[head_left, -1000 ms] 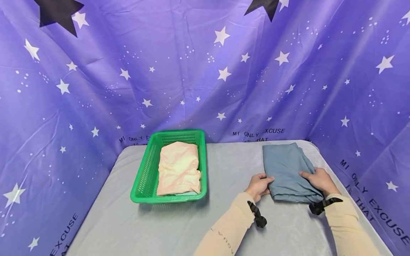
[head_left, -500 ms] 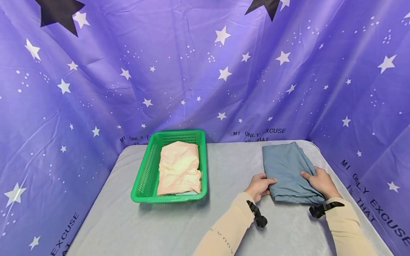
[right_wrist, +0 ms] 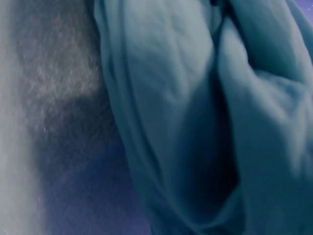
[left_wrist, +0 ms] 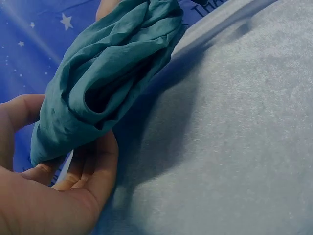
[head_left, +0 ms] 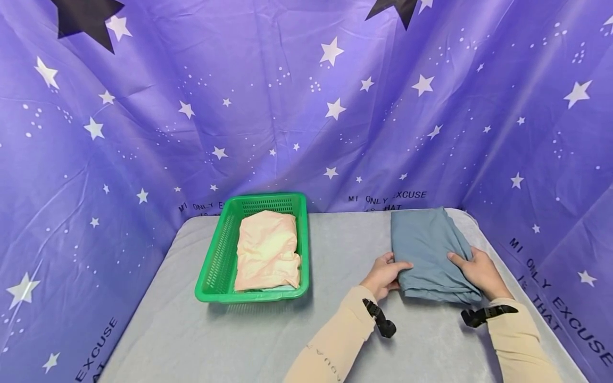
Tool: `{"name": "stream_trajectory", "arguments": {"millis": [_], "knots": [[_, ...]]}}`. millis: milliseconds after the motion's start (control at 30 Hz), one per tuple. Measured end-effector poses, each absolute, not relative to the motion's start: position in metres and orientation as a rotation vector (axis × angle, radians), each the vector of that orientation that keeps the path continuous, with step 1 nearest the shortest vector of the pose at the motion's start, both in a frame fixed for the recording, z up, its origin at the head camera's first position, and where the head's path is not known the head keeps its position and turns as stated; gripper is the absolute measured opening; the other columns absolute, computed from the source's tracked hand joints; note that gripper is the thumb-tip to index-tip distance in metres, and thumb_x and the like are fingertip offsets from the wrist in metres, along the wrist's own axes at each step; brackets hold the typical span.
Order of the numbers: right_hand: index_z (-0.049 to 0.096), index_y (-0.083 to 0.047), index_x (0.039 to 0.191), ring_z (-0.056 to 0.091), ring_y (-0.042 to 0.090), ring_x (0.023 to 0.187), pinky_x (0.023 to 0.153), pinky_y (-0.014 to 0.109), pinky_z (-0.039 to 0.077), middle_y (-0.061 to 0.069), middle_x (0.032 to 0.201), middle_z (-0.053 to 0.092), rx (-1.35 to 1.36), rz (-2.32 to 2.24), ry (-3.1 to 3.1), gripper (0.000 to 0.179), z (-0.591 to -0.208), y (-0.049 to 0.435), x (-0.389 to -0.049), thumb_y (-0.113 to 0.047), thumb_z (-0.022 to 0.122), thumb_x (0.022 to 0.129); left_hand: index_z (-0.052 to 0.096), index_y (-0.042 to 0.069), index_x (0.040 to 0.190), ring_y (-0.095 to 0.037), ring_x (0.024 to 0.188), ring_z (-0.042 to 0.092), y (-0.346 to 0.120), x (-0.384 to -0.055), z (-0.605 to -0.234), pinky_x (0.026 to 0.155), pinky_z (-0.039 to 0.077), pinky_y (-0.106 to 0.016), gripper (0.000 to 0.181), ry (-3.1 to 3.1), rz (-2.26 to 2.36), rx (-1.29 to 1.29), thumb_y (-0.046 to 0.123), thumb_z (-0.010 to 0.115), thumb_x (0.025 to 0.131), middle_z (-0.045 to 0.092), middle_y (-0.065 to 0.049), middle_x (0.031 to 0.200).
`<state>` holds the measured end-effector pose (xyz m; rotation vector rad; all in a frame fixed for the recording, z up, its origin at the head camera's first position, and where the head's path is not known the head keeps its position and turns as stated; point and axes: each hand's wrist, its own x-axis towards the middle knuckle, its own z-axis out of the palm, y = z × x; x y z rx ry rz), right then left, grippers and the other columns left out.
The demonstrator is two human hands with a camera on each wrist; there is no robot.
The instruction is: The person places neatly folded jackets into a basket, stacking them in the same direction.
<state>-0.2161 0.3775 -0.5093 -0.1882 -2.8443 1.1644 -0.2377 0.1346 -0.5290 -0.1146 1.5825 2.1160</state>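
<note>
Pinched at both sides: one folded blue-grey cloth (head_left: 426, 250), at the right of the pale grey table (head_left: 345, 250). Left hand (head_left: 384, 274): thumb on top, fingers underneath, at the left edge. Right hand (head_left: 482, 272): thumb over the upper face, near the right edge; remaining fingers largely hidden by the fabric. Near edge: layered, loosely gathered, its folds gaping, held above the table; whether the far end touches down cannot be told. To the left, well apart: one green basket (head_left: 254, 299), containing one wrinkled pink cloth (head_left: 267, 250). Hazards, as judged: inner layers, seemingly held by few fingers, could slide out and undo the fold; the far end, without a hand on it, could sag; uneven lifting could skew the whole bundle.
</note>
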Motion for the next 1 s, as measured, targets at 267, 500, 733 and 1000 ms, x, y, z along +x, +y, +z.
{"name": "stream_trajectory", "arguments": {"millis": [267, 500, 733, 1000], "knots": [[0.048, 0.014, 0.140, 0.060, 0.016, 0.104, 0.078, 0.023, 0.044, 0.036, 0.134, 0.058, -0.144, 1.234, -2.807, 0.064, -0.501, 0.367, -0.214, -0.040, 0.053, 0.106, 0.067, 0.019, 0.121, -0.015, 0.079, 0.069, 0.125, -0.237, -0.519, 0.068, 0.059, -0.032, 0.037, 1.674, 2.139, -0.104, 0.015, 0.079, 0.087, 0.073, -0.001, 0.098], [0.051, 0.014, 0.138, 0.046, -0.018, 0.089, 0.074, 0.011, 0.043, 0.032, 0.128, 0.062, -0.059, 1.296, -2.743, 0.058, -0.495, 0.355, -0.210, -0.034, 0.057, 0.105, 0.067, 0.019, 0.122, -0.017, 0.079, 0.070, 0.113, -0.237, -0.511, 0.071, 0.061, -0.036, 0.039, 1.712, 2.157, -0.099, 0.014, 0.078, 0.086, 0.074, -0.003, 0.096], [0.045, 0.015, 0.142, 0.047, -0.019, 0.094, 0.077, 0.008, 0.043, 0.032, 0.134, 0.057, 0.028, 1.398, -2.725, 0.061, -0.487, 0.345, -0.206, -0.031, 0.058, 0.105, 0.068, 0.020, 0.121, -0.015, 0.073, 0.069, 0.099, -0.238, -0.505, 0.069, 0.061, -0.033, 0.038, 1.720, 2.175, -0.066, 0.013, 0.078, 0.085, 0.075, -0.003, 0.092], [0.047, 0.015, 0.142, 0.053, -0.014, 0.094, 0.078, 0.009, 0.047, 0.016, 0.123, 0.066, 0.084, 1.471, -2.692, 0.058, -0.478, 0.335, -0.205, -0.028, 0.060, 0.104, 0.067, 0.017, 0.124, -0.014, 0.076, 0.069, 0.082, -0.239, -0.497, 0.070, 0.059, -0.031, 0.040, 1.725, 2.193, -0.020, 0.013, 0.077, 0.085, 0.076, -0.005, 0.094]]}}
